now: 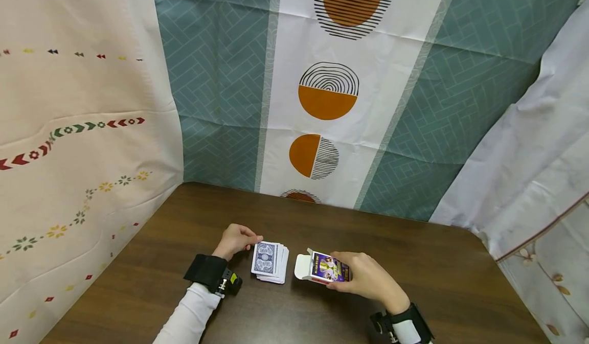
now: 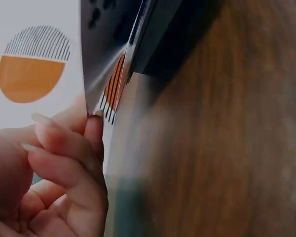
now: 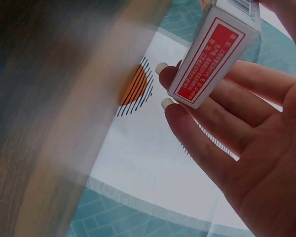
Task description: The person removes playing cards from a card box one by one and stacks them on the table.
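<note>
A stack of playing cards [image 1: 281, 265] with blue patterned backs lies on the table. At its far left corner my left hand [image 1: 236, 240] pinches the top playing card [image 1: 265, 258]. In the left wrist view, that card [image 2: 101, 34] bends up from my left hand [image 2: 64, 168], with a gap between it and the cards beneath. To the right, my right hand [image 1: 368, 277] holds a purple card box [image 1: 330, 268] whose white end flap [image 1: 302, 267] hangs open toward the stack. The right wrist view shows the box's red and white side [image 3: 209, 59] against my right hand's fingers [image 3: 197, 133].
The brown wooden table [image 1: 276, 318] carries the stack and reaches back to a teal and white patterned cloth [image 1: 221, 155]. A cream cloth [image 1: 92, 180] hangs along the left side, a white one [image 1: 520, 170] along the right.
</note>
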The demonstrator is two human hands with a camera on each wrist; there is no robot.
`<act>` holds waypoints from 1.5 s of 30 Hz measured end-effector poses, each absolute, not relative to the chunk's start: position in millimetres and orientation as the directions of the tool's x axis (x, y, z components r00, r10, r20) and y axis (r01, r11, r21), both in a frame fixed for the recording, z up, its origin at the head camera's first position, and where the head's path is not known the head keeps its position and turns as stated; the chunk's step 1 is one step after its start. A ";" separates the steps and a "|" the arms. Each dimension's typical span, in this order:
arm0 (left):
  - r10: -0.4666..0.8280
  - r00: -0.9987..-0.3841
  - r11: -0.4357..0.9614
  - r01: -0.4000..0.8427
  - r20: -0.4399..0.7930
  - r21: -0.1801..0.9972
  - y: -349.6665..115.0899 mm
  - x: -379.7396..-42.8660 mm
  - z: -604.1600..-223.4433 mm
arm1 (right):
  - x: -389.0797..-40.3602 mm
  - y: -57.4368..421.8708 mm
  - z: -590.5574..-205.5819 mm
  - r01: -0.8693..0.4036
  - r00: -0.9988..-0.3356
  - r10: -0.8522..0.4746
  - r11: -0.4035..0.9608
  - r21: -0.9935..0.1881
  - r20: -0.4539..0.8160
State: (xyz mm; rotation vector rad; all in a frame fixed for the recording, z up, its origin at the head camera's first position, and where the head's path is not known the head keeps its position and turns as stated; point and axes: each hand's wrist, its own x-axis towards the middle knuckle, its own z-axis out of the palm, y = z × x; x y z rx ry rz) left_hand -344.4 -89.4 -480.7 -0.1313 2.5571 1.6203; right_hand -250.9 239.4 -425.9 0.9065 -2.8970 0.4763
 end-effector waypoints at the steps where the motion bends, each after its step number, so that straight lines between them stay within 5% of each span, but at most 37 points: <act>1: -0.021 -0.992 0.443 -0.124 -0.128 0.888 -89.0 -345.0 -481.7 | -250.5 239.6 -425.8 -0.567 -0.824 -0.545 0.779 -0.269 0.157; 10: -0.021 -0.997 0.548 -0.070 -0.070 0.834 -81.2 -351.9 -482.1 | -251.2 241.4 -423.1 -0.563 -0.826 -0.541 0.781 -0.270 0.157; 34: 0.099 -0.984 0.512 -0.080 -0.151 0.855 -68.3 -348.7 -476.2 | -254.5 240.7 -429.2 -0.554 -0.832 -0.537 0.790 -0.263 0.137; 45: 0.155 -0.987 0.700 0.143 0.046 0.700 -54.1 -319.9 -450.4 | -254.4 241.2 -428.9 -0.564 -0.825 -0.547 0.781 -0.269 0.144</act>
